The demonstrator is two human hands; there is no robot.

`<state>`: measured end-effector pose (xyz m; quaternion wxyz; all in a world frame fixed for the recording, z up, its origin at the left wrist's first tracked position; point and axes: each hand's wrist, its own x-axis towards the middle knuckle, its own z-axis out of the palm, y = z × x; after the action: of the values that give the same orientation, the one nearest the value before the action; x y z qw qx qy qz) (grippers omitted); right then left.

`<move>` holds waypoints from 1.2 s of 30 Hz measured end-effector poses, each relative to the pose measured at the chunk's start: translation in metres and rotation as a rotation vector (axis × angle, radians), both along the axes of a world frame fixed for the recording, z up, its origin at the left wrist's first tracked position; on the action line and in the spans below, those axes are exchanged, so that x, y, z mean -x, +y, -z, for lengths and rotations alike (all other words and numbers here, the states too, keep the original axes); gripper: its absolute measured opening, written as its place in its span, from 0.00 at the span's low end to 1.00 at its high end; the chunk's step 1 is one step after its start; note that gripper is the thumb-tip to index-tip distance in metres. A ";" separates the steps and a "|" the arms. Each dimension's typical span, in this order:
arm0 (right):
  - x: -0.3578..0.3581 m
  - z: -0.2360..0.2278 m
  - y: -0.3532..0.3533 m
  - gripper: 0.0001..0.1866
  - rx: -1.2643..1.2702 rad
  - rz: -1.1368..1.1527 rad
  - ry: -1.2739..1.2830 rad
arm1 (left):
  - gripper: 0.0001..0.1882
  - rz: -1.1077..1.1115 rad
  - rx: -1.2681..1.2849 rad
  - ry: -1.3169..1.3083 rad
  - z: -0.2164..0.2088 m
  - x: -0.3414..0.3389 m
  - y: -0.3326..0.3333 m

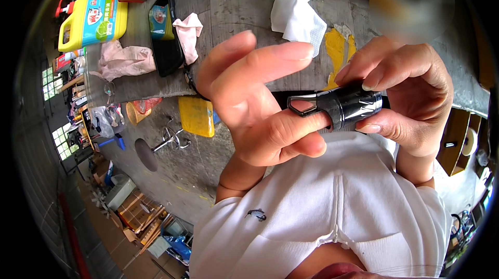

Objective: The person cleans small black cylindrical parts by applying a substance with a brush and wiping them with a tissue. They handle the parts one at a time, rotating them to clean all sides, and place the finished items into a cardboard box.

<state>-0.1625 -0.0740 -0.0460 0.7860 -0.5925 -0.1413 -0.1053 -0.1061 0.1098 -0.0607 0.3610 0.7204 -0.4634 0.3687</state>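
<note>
Clamps the right hand on the right end of the glossy black cylinder, gripped between thumb and fingertips in front of the white shirt, near the edge of the surface. Lies with its long axis roughly crosswise, rising slightly to the right — directed, loop end first, at the left hand. Touches that end with one left finger, otherwise held loosely apart — no telling whether inside or merely against it
</note>
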 end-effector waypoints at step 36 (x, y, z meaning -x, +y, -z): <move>0.085 -0.065 -0.164 0.18 0.550 0.186 -0.094 | 0.14 0.119 -0.225 0.019 -0.038 0.003 -0.080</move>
<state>-0.2476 -0.2382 0.0192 0.5756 -0.7881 -0.1459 -0.1619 -0.1090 0.0293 -0.0223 0.3035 0.7311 -0.5402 0.2854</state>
